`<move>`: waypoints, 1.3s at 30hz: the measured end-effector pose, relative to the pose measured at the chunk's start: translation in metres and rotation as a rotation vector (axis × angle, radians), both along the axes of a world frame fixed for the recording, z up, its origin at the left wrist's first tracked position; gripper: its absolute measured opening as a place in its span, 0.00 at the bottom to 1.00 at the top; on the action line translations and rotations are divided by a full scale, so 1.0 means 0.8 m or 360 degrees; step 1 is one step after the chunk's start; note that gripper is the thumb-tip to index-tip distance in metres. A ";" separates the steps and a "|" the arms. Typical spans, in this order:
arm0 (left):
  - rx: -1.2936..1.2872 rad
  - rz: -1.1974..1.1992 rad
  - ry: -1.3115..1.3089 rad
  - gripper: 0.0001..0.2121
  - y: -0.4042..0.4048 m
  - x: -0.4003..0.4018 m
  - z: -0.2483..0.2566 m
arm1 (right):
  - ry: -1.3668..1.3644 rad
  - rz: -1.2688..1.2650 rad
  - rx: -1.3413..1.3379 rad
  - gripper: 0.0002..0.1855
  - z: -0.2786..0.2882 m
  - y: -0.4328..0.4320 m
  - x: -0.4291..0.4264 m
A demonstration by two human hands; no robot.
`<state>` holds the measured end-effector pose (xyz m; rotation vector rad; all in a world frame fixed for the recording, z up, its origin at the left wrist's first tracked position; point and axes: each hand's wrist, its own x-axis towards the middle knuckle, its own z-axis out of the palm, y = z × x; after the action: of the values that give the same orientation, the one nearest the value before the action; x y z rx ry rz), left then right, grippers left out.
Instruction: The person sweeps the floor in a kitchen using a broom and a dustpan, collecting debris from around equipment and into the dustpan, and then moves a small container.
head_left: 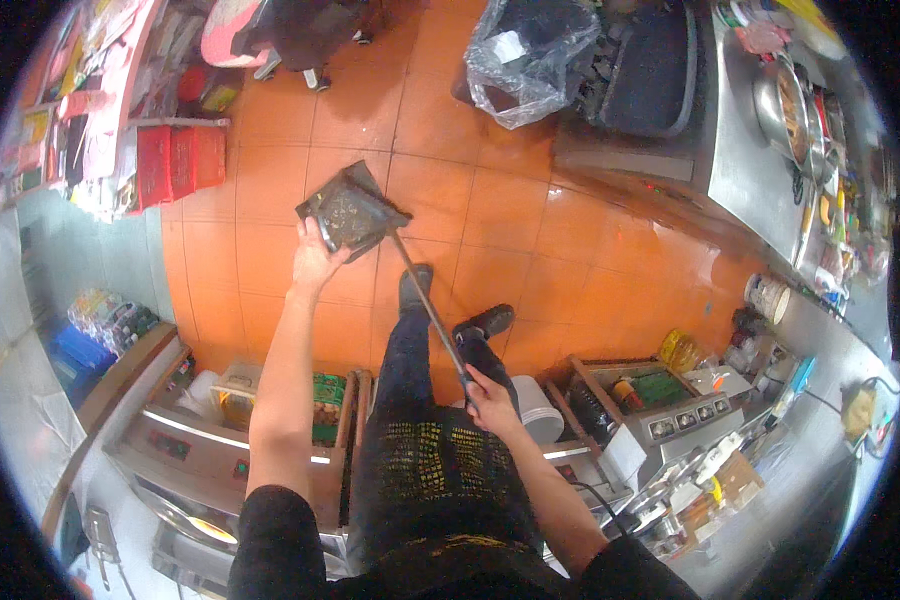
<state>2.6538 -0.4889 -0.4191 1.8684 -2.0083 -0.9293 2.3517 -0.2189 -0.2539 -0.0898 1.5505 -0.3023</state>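
Observation:
My left hand (315, 259) grips the near left rim of a dark, square dustpan-like pan (345, 214). Small yellowish bits lie scattered inside it. The pan is over the tiled floor, but I cannot tell whether it touches the tiles. In my right hand (489, 403), close to my right thigh, is the end of a long thin handle (427, 307). That handle slants away to the pan's right side, where it meets a dark bar along the edge. Whether the bar is a brush head or part of the pan is unclear.
A bin with a clear plastic liner (529, 67) stands ahead, beside a black tub (649, 75). Red boxes (181, 165) sit under shelving at left. Another person's legs (292, 45) show at the top. Steel counters (750, 180) run along the right; a white bucket (536, 411) is behind my legs.

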 end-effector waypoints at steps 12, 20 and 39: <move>0.0230 -0.0183 -0.0045 0.32 0.008 0.038 -0.011 | 0.0128 -0.0643 -0.0380 0.26 -0.159 0.054 -0.041; 0.0521 -0.0214 0.0096 0.38 0.023 0.087 0.010 | -0.0453 -0.0605 0.0158 0.23 0.019 0.101 0.031; 0.0360 -0.1142 0.0027 0.34 0.005 -0.060 -0.068 | 0.1320 -0.1486 0.0078 0.20 -0.213 0.402 -0.197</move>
<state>2.6055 -0.4851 -0.4732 1.1960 -2.7113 -1.3760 2.1942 0.1029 -0.4241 0.6432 2.3494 -1.0552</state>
